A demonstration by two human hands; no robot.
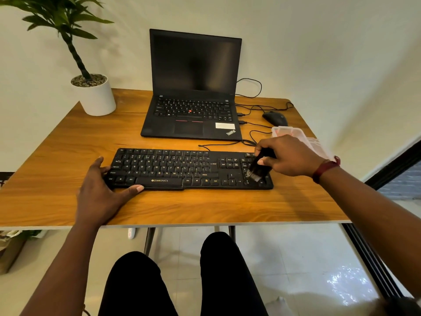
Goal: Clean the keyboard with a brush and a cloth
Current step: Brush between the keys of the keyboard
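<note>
A black keyboard [177, 169] lies across the middle of the wooden table [68, 201]. My right hand [289, 156] grips a black brush [259, 167], and the bristles touch the number pad at the keyboard's right end. My left hand [100, 190] rests against the keyboard's left end, thumb along its front edge and fingers at the left side. I see no cloth that I can name as such.
An open black laptop [193, 87] stands behind the keyboard. A black mouse [274, 118] and cables lie at the right rear. A clear plastic box [296, 135] sits behind my right hand. A white potted plant [95, 94] occupies the left rear corner.
</note>
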